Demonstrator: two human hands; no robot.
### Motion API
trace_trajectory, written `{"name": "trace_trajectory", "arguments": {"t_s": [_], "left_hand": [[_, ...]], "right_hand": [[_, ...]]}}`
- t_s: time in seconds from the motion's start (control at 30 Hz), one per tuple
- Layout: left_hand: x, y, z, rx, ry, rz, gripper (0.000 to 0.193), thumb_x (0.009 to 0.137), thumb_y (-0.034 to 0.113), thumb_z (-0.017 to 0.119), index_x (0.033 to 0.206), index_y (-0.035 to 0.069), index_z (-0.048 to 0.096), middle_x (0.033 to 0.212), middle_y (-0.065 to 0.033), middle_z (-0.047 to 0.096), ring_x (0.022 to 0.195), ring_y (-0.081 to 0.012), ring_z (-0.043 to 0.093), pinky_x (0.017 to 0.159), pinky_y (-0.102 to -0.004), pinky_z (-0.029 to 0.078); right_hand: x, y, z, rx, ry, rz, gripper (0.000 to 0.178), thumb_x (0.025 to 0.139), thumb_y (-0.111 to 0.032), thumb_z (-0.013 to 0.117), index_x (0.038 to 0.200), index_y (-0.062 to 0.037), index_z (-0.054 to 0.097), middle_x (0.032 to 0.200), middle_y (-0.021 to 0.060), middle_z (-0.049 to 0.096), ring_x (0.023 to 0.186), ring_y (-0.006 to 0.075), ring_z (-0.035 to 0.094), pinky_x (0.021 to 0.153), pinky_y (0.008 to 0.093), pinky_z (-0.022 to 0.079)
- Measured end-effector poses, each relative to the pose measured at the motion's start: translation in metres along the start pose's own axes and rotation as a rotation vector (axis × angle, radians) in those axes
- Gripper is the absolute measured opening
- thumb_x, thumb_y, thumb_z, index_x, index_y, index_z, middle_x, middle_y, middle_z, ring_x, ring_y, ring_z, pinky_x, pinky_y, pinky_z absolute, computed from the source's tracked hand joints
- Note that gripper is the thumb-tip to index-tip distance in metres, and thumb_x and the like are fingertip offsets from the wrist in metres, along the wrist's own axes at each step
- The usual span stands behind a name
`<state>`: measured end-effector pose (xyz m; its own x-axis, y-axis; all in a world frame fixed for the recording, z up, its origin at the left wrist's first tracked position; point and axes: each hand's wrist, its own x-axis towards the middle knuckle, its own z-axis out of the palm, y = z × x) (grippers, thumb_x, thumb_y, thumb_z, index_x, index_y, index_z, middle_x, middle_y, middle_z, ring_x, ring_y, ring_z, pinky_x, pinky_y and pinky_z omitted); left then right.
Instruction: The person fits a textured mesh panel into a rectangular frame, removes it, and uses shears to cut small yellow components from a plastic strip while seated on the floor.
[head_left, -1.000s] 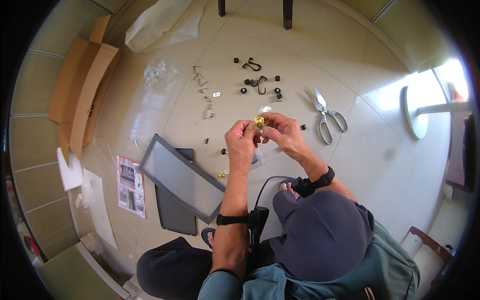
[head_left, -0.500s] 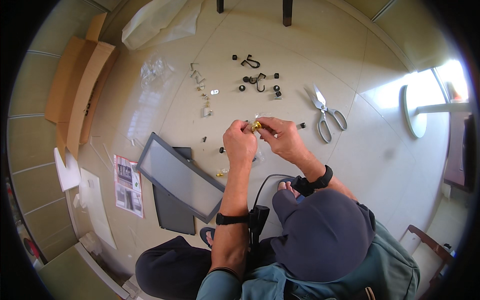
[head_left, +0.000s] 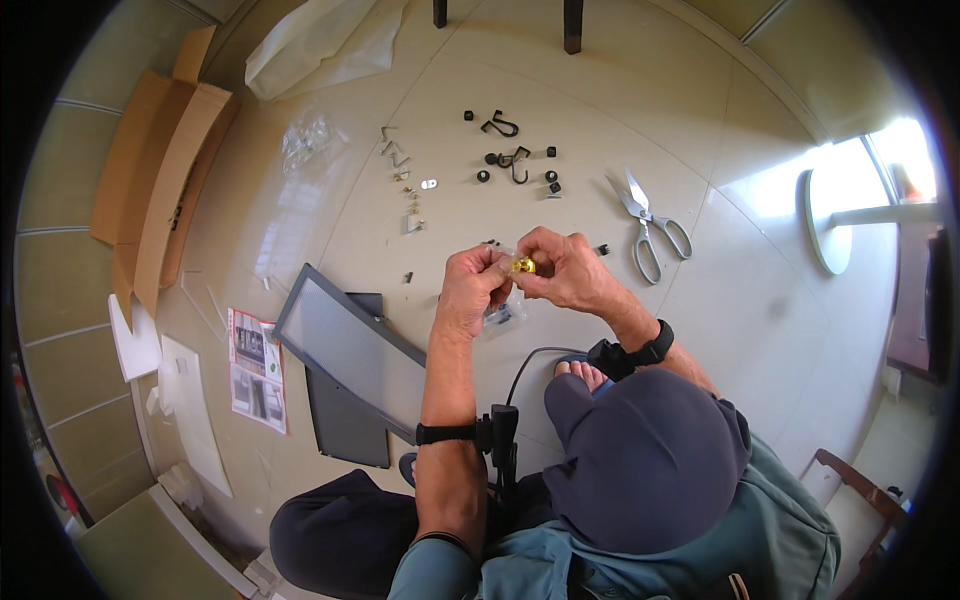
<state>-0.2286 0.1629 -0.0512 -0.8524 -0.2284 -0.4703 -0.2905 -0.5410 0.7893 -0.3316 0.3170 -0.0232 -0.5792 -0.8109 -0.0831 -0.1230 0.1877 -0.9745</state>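
Observation:
My right hand (head_left: 568, 270) pinches a small shiny gold-coloured metal piece (head_left: 524, 265), which looks like a knob or fitting. Against it, my left hand (head_left: 467, 290) is closed on a small clear plastic bag (head_left: 508, 314) that hangs below the fingers. Dark bits show in the bag; their kind is too small to tell. Whether the gold piece is inside or outside the plastic cannot be made out. Just beyond my hands, black hooks (head_left: 500, 125) and small black caps (head_left: 483, 176) lie spread on the floor.
Open scissors (head_left: 648, 225) lie to the right. At the left are a grey framed mesh panel (head_left: 345, 335), a dark panel (head_left: 345, 425), a printed sheet (head_left: 257, 370) and a cardboard box (head_left: 160, 180). Small metal brackets (head_left: 414, 223) and clear plastic (head_left: 308, 143) lie farther off.
Both hands have shifted slightly, the left forearm leftward. The gold piece has turned and moved a little right, and more of the plastic bag now shows below the fingers.

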Motion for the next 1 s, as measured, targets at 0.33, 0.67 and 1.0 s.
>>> {"name": "trace_trajectory", "arguments": {"t_s": [0.33,0.67,1.0], "left_hand": [[0.003,0.009,0.019,0.373,0.257,0.002,0.011,0.088,0.002,0.062,0.078,-0.003,0.063,0.061,-0.0026,0.057,0.05,-0.0095,0.048,0.043,-0.0268,0.036],[0.001,-0.001,0.029,0.187,0.246,-0.026,0.02,0.093,0.008,0.055,0.075,0.002,0.059,0.063,-0.003,0.057,0.047,-0.0099,0.045,0.042,-0.0257,0.034],[0.0,0.008,0.021,0.168,0.48,0.064,0.013,0.091,0.009,0.061,0.08,0.002,0.062,0.066,-0.0045,0.06,0.051,-0.0111,0.052,0.046,-0.0263,0.04]], "right_hand": [[-0.003,0.004,0.009,0.052,0.081,0.017,0.022,0.086,-0.013,0.074,0.096,0.0002,0.06,0.066,0.0077,0.067,0.059,0.011,0.065,0.055,0.0247,0.051],[-0.01,-0.001,0.002,0.419,-0.064,0.234,0.02,0.085,-0.009,0.071,0.098,0.0031,0.061,0.078,0.0089,0.068,0.068,0.013,0.067,0.062,0.0262,0.057],[-0.026,0.011,0.006,0.45,0.023,0.379,0.01,0.086,-0.007,0.062,0.091,0.0013,0.06,0.07,0.0057,0.063,0.049,0.0093,0.055,0.041,0.025,0.043]]}}
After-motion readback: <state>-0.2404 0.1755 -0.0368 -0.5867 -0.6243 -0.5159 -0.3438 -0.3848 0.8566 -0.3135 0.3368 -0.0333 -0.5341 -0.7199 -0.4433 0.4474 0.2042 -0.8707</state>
